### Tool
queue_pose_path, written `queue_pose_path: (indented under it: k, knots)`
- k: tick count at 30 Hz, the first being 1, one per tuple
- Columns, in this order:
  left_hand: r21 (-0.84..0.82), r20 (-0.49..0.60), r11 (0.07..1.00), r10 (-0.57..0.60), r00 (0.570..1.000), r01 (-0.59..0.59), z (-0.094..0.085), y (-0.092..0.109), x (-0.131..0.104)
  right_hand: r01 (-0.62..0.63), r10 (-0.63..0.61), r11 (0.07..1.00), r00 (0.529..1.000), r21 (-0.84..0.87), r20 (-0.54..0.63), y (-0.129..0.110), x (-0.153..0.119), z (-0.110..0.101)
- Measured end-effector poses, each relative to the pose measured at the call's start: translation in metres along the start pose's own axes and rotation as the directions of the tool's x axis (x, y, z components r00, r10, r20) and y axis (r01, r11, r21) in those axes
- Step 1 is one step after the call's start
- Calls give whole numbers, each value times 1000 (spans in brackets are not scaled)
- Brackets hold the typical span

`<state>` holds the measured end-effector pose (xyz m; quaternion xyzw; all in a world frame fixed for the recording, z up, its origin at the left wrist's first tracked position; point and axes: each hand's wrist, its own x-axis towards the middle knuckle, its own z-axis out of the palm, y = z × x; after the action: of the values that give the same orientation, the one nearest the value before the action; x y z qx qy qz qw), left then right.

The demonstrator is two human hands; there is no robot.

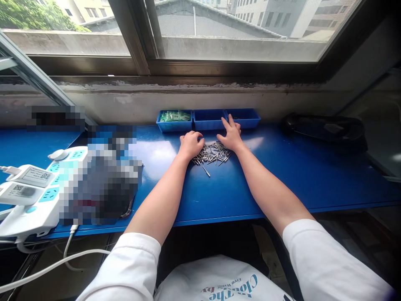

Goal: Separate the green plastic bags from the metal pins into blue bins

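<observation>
A heap of small metal pins or rivets lies on the blue table, with one loose pin in front of it. At the heap's left edge rests my left hand, its fingers bent and its thumb apart from them; nothing shows in its grasp. My right hand is at the right edge of the heap with fingers spread toward the blue bins. Its fingertips overlap the view of the middle bin and the right bin. Small dark items, too small to name, show in the right bin.
The left bin holds green-and-clear packets. A white power strip with plugged-in chargers stands at the left, beside a blurred-out area. A black case or bag lies at the right back. The window wall bounds the table.
</observation>
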<state>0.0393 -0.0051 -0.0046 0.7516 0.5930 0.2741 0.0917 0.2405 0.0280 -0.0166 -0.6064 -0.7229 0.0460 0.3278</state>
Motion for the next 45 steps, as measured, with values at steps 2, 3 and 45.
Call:
queue_pose_path:
  k: [2, 3, 45]
  knots:
    - [3, 4, 1000, -4, 1000, 4, 1, -1, 1, 36, -32, 998, 996, 46, -84, -2, -2, -4]
    - [6, 6, 1000, -5, 1000, 5, 1, -1, 1, 66, -58, 995, 992, 71, -109, -3, -4, -6]
    - [-114, -125, 947, 286, 950, -300, -4, 8, -3, 135, -195, 859, 978, 495, 71, -35, -27, -10]
